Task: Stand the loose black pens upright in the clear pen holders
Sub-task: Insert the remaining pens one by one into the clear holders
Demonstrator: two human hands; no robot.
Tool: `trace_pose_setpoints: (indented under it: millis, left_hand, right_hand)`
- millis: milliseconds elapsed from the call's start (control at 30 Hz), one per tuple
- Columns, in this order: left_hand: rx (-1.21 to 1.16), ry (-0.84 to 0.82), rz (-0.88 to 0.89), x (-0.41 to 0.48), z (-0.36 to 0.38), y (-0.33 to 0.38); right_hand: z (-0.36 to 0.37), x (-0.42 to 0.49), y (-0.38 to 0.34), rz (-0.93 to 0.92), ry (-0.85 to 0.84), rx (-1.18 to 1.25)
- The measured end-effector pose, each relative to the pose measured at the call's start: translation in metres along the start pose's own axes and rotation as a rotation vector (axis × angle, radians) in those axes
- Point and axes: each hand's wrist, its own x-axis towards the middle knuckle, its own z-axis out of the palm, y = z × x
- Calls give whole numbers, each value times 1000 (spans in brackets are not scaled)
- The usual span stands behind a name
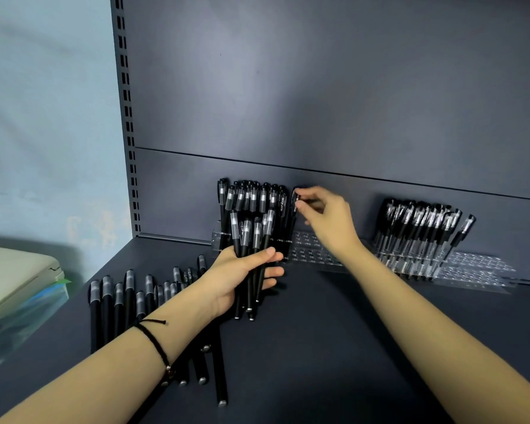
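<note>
Right grip (pixel 328 221): thumb and fingertips pinching the cap end of one black pen (pixel 293 215), upright at the end of the filled row.
Left grip (pixel 236 280): curled round a bundle of pens (pixel 251 240), caps up, below-left of the right grip.
Loose pens (pixel 120 301): flat on the shelf (pixel 318 332), left of the left grip.
Clear holder (pixel 312 252): hard, slotted plastic under the right grip.
Handling: I judge the pens light, stiff and matte; pinch near the cap.

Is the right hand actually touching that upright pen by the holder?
Touching. The head view shows the right hand pinching the top of the upright pen between thumb and fingertip.
</note>
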Motion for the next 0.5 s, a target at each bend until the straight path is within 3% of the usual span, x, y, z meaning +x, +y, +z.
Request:
trace_pose_setpoints:
  millis: [167,333,500]
  left_hand:
    - [-35,-19,17,0,1,-2]
    - [-9,-12,41,-2,2,0]
    - [5,0,41,-2,3,0]
  right_hand:
    - [1,-12,-11,-81,110,-51]
    - [6,-36,-39,48,-212,104]
    - [9,-33,-35,206,-172,330]
